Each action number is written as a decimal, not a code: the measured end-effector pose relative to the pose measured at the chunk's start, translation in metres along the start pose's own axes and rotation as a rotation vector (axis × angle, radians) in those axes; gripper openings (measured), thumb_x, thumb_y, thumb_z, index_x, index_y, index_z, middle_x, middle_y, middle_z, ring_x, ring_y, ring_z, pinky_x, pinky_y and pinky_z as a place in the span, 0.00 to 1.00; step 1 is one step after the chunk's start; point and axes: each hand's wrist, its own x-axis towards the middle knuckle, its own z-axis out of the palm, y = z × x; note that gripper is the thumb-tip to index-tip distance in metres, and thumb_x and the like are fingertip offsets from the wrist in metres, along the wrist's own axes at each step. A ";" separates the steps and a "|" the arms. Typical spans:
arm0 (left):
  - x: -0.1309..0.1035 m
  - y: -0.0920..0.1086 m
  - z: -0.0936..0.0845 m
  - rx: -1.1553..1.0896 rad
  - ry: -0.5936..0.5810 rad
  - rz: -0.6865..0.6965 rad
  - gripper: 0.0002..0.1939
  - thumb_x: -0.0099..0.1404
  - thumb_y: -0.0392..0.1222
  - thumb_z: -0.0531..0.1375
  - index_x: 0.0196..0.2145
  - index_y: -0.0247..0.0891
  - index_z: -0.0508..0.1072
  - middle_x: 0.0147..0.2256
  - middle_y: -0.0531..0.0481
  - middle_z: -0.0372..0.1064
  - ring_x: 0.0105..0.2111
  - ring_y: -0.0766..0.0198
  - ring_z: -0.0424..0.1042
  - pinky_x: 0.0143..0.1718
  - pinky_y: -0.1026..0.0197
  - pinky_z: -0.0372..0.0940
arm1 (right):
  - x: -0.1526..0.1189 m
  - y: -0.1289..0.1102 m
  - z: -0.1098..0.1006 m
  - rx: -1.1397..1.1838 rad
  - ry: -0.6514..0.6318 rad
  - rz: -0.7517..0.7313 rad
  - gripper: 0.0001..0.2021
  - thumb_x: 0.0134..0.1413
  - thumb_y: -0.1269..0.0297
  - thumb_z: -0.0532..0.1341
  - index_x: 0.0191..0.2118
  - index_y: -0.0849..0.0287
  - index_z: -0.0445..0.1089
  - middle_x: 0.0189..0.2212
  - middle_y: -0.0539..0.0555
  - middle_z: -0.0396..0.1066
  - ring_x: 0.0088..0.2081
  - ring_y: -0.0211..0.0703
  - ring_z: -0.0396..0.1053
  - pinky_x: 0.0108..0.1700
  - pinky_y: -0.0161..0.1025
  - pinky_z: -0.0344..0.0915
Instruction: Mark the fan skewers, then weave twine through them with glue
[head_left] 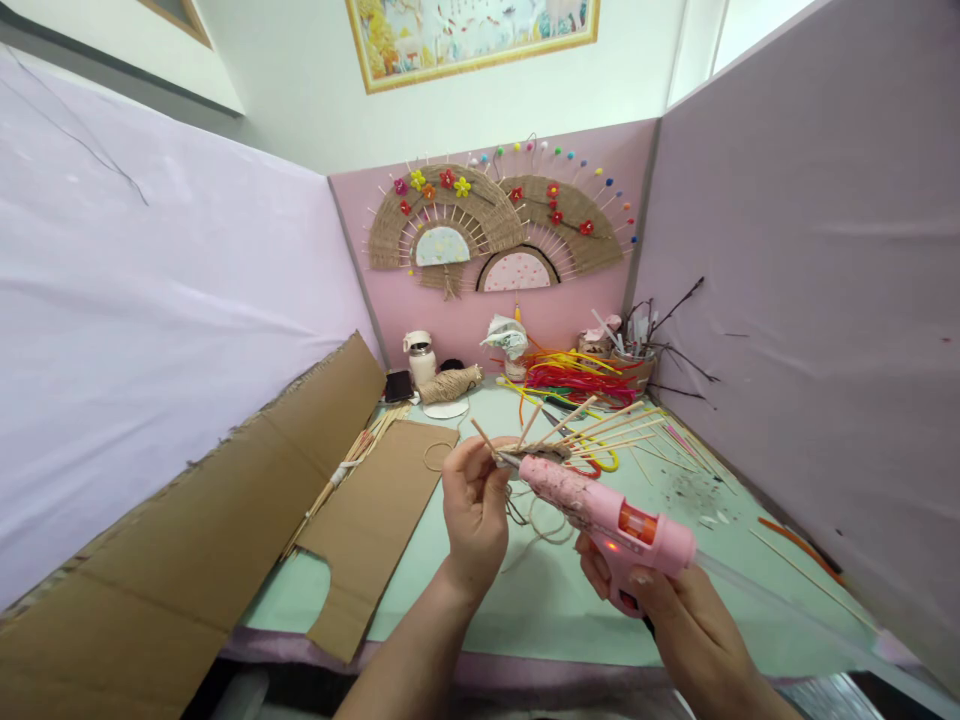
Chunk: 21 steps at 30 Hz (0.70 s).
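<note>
My right hand (667,600) is wrapped round the handle of a pink hot glue gun (585,495), with a clear glue stick (757,585) trailing from its back. The gun's metal nozzle points left, right at my left hand (476,500). Between the pinched fingers of that hand is a small fan frame of thin wooden sticks (611,430) spreading up and to the right, with jute twine (544,450) along its base. The gun hides part of the frame. A loose loop of twine (544,520) hangs down behind my hands to the table.
Cardboard sheets (390,490) and a bundle of sticks (330,500) lie at left. A twine roll (450,385), a white bottle (421,360), red and yellow pipe cleaners (577,380) and a pot of twigs (637,370) stand at the back. Woven fans (442,215) hang behind.
</note>
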 end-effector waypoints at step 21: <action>-0.002 0.000 0.001 0.020 0.049 -0.015 0.12 0.66 0.36 0.58 0.48 0.40 0.64 0.41 0.46 0.76 0.40 0.65 0.76 0.41 0.63 0.70 | 0.005 -0.003 -0.002 -0.134 -0.042 -0.147 0.20 0.61 0.48 0.52 0.32 0.60 0.69 0.24 0.54 0.64 0.26 0.41 0.60 0.29 0.38 0.63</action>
